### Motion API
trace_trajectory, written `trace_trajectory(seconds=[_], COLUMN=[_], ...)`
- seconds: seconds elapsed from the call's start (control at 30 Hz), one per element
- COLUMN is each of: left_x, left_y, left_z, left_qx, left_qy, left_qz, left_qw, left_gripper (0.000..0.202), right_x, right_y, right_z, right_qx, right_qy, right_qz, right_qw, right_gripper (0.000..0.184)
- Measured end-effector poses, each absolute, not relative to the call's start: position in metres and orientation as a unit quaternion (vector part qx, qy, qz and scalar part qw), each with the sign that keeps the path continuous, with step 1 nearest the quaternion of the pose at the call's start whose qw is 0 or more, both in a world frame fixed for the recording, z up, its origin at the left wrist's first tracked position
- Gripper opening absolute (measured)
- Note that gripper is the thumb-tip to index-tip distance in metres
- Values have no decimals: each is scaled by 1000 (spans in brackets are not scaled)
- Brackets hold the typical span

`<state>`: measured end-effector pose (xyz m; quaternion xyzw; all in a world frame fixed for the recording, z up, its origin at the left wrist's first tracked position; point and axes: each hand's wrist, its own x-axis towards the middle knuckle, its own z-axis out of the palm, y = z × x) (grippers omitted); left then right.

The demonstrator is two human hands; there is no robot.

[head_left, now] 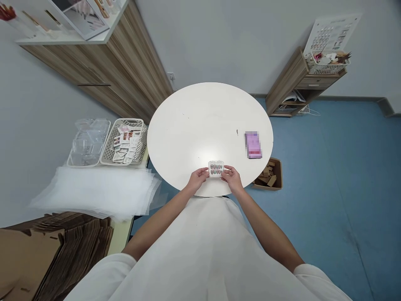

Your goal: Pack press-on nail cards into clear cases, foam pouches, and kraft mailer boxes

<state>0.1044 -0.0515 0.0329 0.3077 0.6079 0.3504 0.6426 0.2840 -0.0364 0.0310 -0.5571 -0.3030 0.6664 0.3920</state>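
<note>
A small clear plastic case (216,169) with rows of colored press-on nails inside is at the near edge of the round white table (206,113). My left hand (198,178) grips its left side with the fingertips. On the opposite side, my right hand (232,178) has thumb and fingers closed on the case's right edge. Whether the case touches the tabletop or is held just above it, I cannot tell. A pink-purple blurred item (253,145) lies on the table to the right.
Left of the table stand a white basket of small packets (142,138), a bin of clear plastic boxes (108,140), translucent sheets (103,190) and folded cardboard (78,246). A brown carton (278,186) sits on the floor at right. Wooden cabinets (125,62) rise behind.
</note>
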Motion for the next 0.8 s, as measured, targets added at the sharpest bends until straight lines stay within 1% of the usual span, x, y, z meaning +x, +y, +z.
trace_trajectory(seconds=[0.23, 0.47, 0.6, 0.7, 0.8], left_x=[109, 105, 98, 89, 79], left_y=[-52, -55, -59, -61, -60], left_z=[24, 17, 17, 18, 20], left_qx=[298, 327, 371, 384, 386], left_qy=[599, 631, 641, 655, 664], left_qz=[407, 423, 400, 371, 367], left_qw=[621, 563, 540, 534, 525], left_gripper=[41, 43, 38, 39, 41], right_x=[278, 267, 258, 248, 235], right_y=[-36, -33, -34, -35, -33], right_z=[25, 29, 26, 23, 24], right_qx=[-571, -573, -570, -576, -576], right_qy=[-322, -324, -325, -336, -356], right_qz=[645, 650, 653, 648, 645], right_qw=[392, 380, 378, 369, 354], right_gripper=[45, 41, 40, 39, 39])
